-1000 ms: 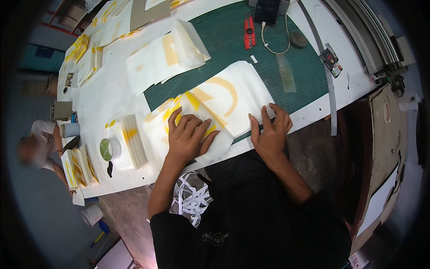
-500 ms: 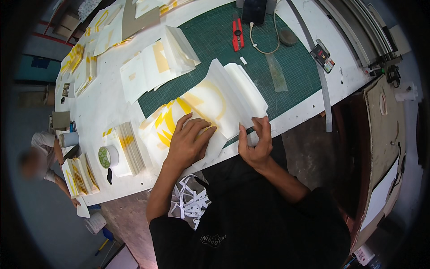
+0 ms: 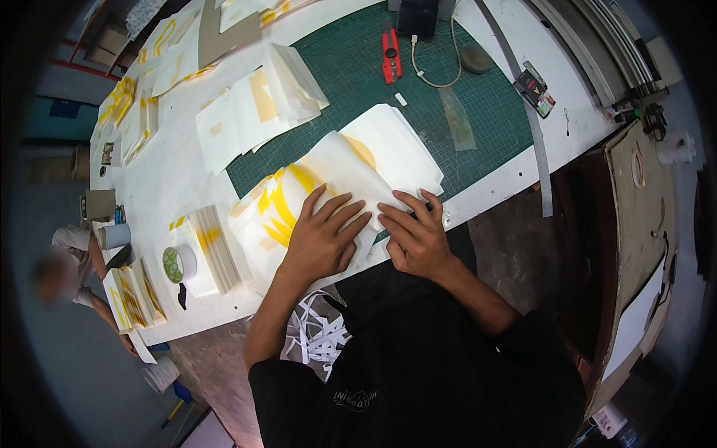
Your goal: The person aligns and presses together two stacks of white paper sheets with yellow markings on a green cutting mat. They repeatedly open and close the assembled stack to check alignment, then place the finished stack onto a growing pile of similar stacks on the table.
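Note:
A thin whitish sheet curves up in front of me, its right edge lifted over a stack of white sheets. Sheets with yellow printed shapes fan out to its left. My left hand lies on the near part of the curved sheet, fingers spread and stretched forward. Close to its right, my right hand rests its outstretched fingers on the same sheet near the table's front edge. Neither hand is closed round anything. The near edges of the paper are partly hidden under both hands.
A green cutting mat carries a red cutter and a dark device with a cable. Left stand a tape roll and a paper stack. Another person is at the far left. White strips lie below.
The upright sheet has come down leftward into a low curve, uncovering more of the white stack. My right hand has moved left and flattened onto it, beside my left hand.

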`<state>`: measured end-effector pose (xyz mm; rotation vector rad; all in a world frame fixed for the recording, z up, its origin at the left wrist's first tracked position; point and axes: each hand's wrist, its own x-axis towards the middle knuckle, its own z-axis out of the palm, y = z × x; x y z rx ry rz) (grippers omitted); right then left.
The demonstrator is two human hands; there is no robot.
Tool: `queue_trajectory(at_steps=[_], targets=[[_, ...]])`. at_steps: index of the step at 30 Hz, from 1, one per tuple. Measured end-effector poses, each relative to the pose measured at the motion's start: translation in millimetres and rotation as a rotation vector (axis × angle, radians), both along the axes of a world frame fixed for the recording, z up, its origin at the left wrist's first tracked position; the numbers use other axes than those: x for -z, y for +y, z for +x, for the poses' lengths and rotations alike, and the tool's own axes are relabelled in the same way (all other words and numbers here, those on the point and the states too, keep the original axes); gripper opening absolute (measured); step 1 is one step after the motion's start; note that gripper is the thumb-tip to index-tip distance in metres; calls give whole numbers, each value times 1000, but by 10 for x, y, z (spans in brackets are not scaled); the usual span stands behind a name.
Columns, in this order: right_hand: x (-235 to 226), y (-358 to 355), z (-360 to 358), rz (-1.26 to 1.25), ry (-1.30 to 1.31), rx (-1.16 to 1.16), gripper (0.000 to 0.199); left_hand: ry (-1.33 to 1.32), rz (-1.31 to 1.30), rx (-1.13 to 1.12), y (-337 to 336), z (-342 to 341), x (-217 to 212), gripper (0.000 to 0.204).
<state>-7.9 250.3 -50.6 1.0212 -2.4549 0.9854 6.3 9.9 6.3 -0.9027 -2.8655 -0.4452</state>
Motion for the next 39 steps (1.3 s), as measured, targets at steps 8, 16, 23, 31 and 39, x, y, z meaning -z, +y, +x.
queue_trajectory(at_steps=[8,16,23,31,39], targets=[[66,167,107,-118,61,53,29,-12,-3,-46,74,20,0,35],[11,251,92,14,96,120,41,-14,-21,-57,77,33,12,34],[33,236,75,43,83,168,43,-5,-42,-58,98,29,4,37],[27,250,67,50,84,188,42,-9,-50,-64,113,24,14,38],[62,258,61,48,77,193,42,-12,-54,-64,115,15,16,39]])
